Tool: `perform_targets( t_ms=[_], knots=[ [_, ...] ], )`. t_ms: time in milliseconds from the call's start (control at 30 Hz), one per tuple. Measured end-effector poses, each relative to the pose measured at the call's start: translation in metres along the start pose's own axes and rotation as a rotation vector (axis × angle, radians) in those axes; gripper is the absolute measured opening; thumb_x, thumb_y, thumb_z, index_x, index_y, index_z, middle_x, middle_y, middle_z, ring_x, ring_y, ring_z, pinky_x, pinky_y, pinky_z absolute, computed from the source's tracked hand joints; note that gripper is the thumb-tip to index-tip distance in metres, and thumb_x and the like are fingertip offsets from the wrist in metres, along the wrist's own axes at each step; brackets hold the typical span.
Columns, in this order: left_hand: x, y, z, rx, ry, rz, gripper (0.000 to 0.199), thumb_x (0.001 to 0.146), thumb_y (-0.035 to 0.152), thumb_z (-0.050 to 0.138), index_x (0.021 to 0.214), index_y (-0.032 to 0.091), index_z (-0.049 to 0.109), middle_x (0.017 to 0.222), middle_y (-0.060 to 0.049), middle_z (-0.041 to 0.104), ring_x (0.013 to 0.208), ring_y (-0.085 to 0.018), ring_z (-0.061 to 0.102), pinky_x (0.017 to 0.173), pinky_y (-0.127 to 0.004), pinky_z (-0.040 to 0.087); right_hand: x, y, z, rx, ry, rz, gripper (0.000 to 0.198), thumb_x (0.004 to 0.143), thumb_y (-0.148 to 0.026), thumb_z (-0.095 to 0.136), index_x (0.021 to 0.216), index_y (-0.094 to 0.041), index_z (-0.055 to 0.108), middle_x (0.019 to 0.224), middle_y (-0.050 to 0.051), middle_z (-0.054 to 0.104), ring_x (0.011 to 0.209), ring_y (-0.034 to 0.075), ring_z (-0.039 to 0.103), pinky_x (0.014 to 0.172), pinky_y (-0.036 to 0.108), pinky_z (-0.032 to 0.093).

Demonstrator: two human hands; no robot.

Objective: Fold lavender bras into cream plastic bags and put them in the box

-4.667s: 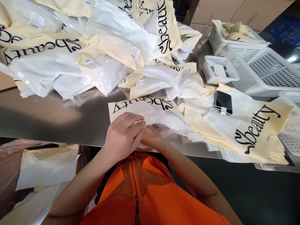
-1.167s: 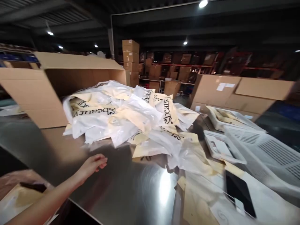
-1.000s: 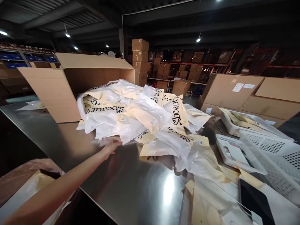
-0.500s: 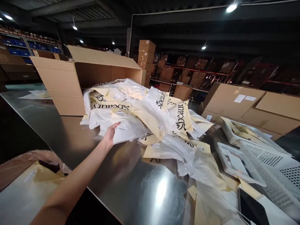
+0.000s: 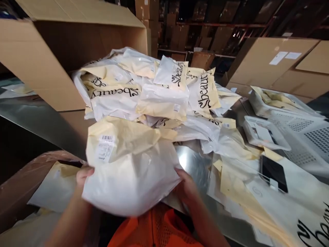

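A white and cream plastic mailer bag [image 5: 131, 168] with a barcode label [image 5: 105, 148] is held up in front of me, over the table's near edge. My left hand [image 5: 84, 176] grips its left side, and my right hand [image 5: 186, 183] grips its right side; the fingers of both are partly hidden by the bag. Just behind it lies a heap of similar mailer bags [image 5: 164, 99], several printed "beauty" in black. The heap spills from an open cardboard box [image 5: 43, 65] lying on its side.
On the right of the metal table [image 5: 203, 171] lie a phone [image 5: 273, 173] on more bags, a small white tray [image 5: 264, 133] and a white perforated basket [image 5: 308, 137]. Large cartons [image 5: 272, 65] stand behind. A brown-lined container [image 5: 33, 181] holding mailers is at lower left.
The mailer has left the front of the heap and is now close to my body. My right hand has come into view on it. The view has tilted downward.
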State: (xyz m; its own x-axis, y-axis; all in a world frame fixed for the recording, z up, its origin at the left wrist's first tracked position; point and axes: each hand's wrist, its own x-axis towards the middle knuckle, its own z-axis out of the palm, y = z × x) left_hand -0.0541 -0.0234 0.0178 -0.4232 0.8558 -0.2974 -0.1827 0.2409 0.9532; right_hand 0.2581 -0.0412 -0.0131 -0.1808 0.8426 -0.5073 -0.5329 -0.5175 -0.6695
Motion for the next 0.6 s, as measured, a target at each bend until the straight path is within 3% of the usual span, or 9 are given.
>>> perform_targets(
  t_ms=[100,200,233,300,367,400,433,467,600],
  knots=[
    [0.021,0.0,-0.002,0.232,-0.031,-0.04,0.019,0.058,0.037,0.065,0.064,0.018,0.065,0.057,0.0,0.057,0.054,-0.02,0.055,0.054,-0.029,0.048,-0.004,0.012,-0.015,-0.108,0.237,-0.024,0.025,0.062,-0.033,0.075,0.078,-0.017,0.064,0.069,0.004,0.068,0.059,0.02,0.065,0.049,0.031,0.057],
    [0.008,-0.006,0.002,0.531,0.153,0.165,0.018,0.07,0.037,0.064,0.075,0.02,0.062,0.065,0.001,0.055,0.063,-0.017,0.053,0.059,-0.024,0.044,-0.01,0.023,-0.025,-0.192,0.323,-0.022,0.036,0.067,-0.037,0.076,0.094,-0.019,0.06,0.082,0.005,0.069,0.064,0.021,0.068,0.054,0.034,0.06],
    [-0.005,-0.012,0.006,0.61,0.119,0.225,0.019,0.073,0.04,0.064,0.074,0.021,0.06,0.065,0.001,0.055,0.064,-0.017,0.052,0.059,-0.024,0.042,-0.012,0.025,-0.026,-0.221,0.31,-0.04,0.044,0.068,-0.038,0.078,0.103,-0.019,0.058,0.088,0.005,0.069,0.065,0.021,0.068,0.057,0.035,0.06],
    [-0.041,-0.031,0.021,0.668,-0.209,0.168,0.036,0.076,0.054,0.06,0.064,0.02,0.056,0.058,0.0,0.052,0.057,-0.016,0.048,0.054,-0.024,0.037,-0.016,0.028,-0.026,-0.28,0.274,-0.098,0.063,0.067,-0.039,0.08,0.118,-0.021,0.049,0.093,0.004,0.068,0.063,0.02,0.068,0.06,0.036,0.061],
    [-0.079,-0.059,0.045,0.511,-0.687,-0.155,0.053,0.076,0.068,0.054,0.056,0.019,0.053,0.049,0.0,0.048,0.045,-0.013,0.043,0.045,-0.024,0.03,-0.02,0.03,-0.023,-0.338,0.254,-0.142,0.076,0.066,-0.039,0.082,0.128,-0.022,0.04,0.092,0.003,0.068,0.061,0.019,0.067,0.061,0.036,0.06],
    [-0.094,-0.075,0.06,0.393,-0.819,-0.328,0.058,0.075,0.073,0.05,0.058,0.018,0.056,0.046,0.0,0.048,0.04,-0.012,0.04,0.041,-0.024,0.025,-0.022,0.031,-0.021,-0.359,0.253,-0.151,0.079,0.067,-0.039,0.082,0.13,-0.022,0.037,0.092,0.003,0.068,0.062,0.02,0.067,0.061,0.035,0.06],
    [-0.106,-0.09,0.074,0.263,-0.831,-0.465,0.061,0.074,0.076,0.048,0.065,0.017,0.059,0.047,-0.001,0.052,0.036,-0.012,0.039,0.038,-0.024,0.021,-0.025,0.032,-0.018,-0.38,0.255,-0.154,0.08,0.067,-0.039,0.082,0.131,-0.022,0.036,0.092,0.003,0.068,0.062,0.02,0.068,0.061,0.035,0.059],
    [-0.114,-0.104,0.087,0.125,-0.759,-0.516,0.06,0.071,0.076,0.053,0.067,0.017,0.06,0.045,0.0,0.051,0.034,-0.01,0.036,0.037,-0.024,0.018,-0.028,0.034,-0.016,-0.396,0.253,-0.155,0.079,0.069,-0.039,0.081,0.131,-0.023,0.035,0.092,0.003,0.068,0.063,0.02,0.068,0.06,0.034,0.059],
    [-0.117,-0.129,0.115,-0.118,-0.463,-0.443,0.05,0.067,0.065,0.064,0.057,0.018,0.052,0.038,0.004,0.042,0.034,-0.007,0.032,0.038,-0.022,0.019,-0.039,0.037,-0.01,-0.39,0.253,-0.18,0.072,0.072,-0.039,0.079,0.13,-0.025,0.039,0.091,0.001,0.067,0.057,0.016,0.063,0.053,0.03,0.054]
  ],
)
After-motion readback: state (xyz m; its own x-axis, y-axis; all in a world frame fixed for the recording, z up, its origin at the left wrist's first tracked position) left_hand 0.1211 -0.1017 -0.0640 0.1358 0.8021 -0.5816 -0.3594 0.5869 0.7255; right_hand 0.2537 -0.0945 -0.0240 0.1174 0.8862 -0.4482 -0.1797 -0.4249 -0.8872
